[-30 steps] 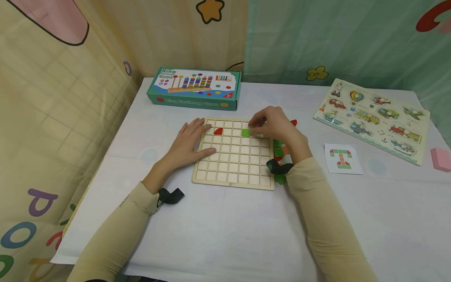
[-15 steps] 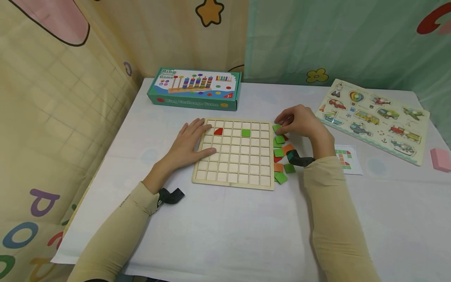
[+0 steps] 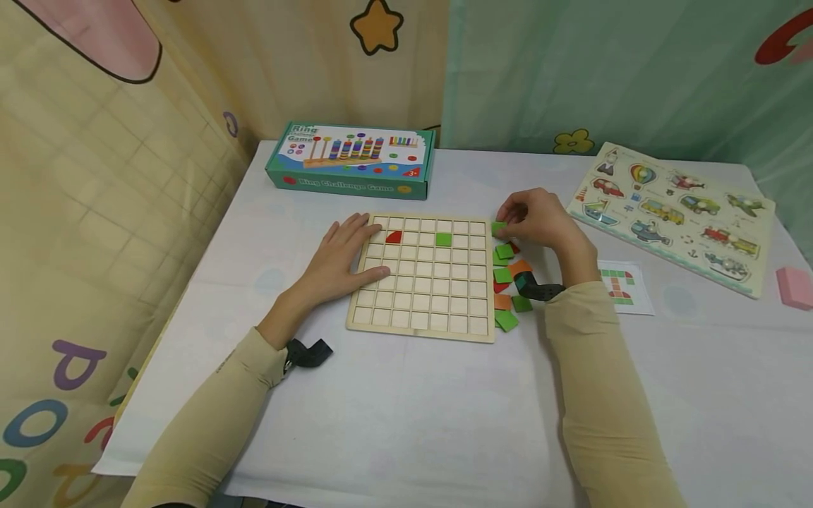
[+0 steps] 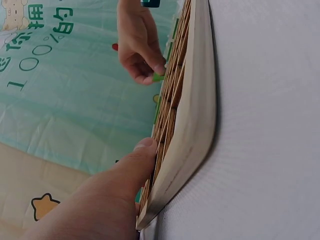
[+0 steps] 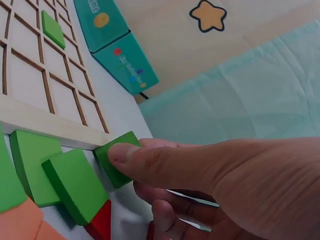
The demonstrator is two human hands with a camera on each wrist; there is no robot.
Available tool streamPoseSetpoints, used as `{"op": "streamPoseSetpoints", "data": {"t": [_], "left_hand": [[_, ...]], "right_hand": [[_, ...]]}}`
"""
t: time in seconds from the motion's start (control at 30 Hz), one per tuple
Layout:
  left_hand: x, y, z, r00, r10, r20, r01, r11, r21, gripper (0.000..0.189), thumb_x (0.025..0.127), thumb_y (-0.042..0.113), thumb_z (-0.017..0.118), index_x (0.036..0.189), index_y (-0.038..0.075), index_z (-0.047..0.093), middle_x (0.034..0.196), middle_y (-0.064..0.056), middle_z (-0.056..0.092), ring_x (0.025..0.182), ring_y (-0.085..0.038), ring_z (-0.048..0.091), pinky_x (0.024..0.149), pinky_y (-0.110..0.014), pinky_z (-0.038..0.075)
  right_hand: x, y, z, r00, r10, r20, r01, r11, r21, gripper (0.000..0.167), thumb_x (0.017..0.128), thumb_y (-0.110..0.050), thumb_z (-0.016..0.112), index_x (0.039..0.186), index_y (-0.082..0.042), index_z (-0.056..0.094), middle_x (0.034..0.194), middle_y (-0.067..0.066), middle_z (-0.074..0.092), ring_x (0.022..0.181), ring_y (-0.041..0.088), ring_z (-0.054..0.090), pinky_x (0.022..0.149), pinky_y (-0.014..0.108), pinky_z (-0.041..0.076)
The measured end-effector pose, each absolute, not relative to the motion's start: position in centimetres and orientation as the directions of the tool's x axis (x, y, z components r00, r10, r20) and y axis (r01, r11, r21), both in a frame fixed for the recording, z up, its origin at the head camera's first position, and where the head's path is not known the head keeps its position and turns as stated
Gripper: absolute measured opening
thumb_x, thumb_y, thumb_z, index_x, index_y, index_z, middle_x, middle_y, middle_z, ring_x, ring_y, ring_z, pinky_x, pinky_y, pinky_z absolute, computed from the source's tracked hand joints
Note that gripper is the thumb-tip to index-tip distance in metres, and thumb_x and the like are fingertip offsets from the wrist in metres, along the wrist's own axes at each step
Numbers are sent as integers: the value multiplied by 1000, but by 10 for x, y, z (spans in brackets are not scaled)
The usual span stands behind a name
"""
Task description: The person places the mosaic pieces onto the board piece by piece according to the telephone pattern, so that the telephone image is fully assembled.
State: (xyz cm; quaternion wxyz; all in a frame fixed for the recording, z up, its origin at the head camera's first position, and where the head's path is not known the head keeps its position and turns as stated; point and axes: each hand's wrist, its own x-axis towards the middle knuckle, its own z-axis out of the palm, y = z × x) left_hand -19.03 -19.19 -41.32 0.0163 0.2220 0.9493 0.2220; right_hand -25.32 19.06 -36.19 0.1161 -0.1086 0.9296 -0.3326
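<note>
Apparently in progress: taking up a green tile (image 5: 120, 173) from just outside the right edge of the grid board (image 3: 419, 333). To do it well, keep a light pinch, thumb over the face and fingers behind, and leave some tile edge uncovered. Probably best to raise straight off the worktop (image 3: 406, 416) before any sideways move, so as not to catch the board's rim. Mind the neighbouring green tile (image 5: 77, 184), propped over a lower green tile (image 5: 32, 160) and close to a red piece (image 5: 101, 223); likely to slide if nudged. Keep light, steady pressure on the board at the far side from the pinch.

Position: within the right hand (image 3: 540, 217), between thumb and fingers, tipped a little, right by the board's far right corner. Too close to call whether touching the rim; likewise unclear whether fully off the worktop.

On the opposite edge: the left hand (image 3: 339, 261), fingers spread wide, holding no piece, resting on the board's left side with thumb over the rim.

Already seated in cells, same row: a red quarter piece (image 3: 394, 237) and a green square (image 3: 443, 240), with bare cells between.
</note>
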Motion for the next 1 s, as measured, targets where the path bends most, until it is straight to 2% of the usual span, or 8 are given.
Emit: {"op": "streamPoseSetpoints", "data": {"t": [0.27, 0.53, 1.0], "left_hand": [[-190, -192, -414, -899, 432, 69, 417, 798, 435, 84, 95, 56, 71, 161, 13, 42, 173, -14, 28, 165, -30, 13, 134, -53, 2], [-190, -193, -415, -902, 426, 66, 410, 802, 434, 84, 95, 56, 70, 161, 14, 41, 173, -13, 28, 165, -29, 12, 134, -52, 1], [-190, -193, -415, -905, 422, 57, 403, 805, 436, 82, 96, 56, 69, 161, 15, 40, 174, -12, 26, 165, -28, 11, 134, -51, 0]], "right_hand": [[-247, 177, -350, -970, -241, 15, -172, 647, -742, 14, 98, -15, 75, 108, -5, 76, 105, 16, 74, 96, 25, 66, 76, 25, 52], [-241, 122, -359, -955, -289, 68, -233, 589, -774, 12, 98, -13, 75, 106, -4, 76, 103, 17, 76, 97, 29, 71, 91, 43, 54], [-238, 88, -382, -928, -363, 86, -294, 569, -768, 7, 97, -11, 76, 101, -5, 76, 98, 13, 76, 91, 27, 72, 88, 41, 59]]}}
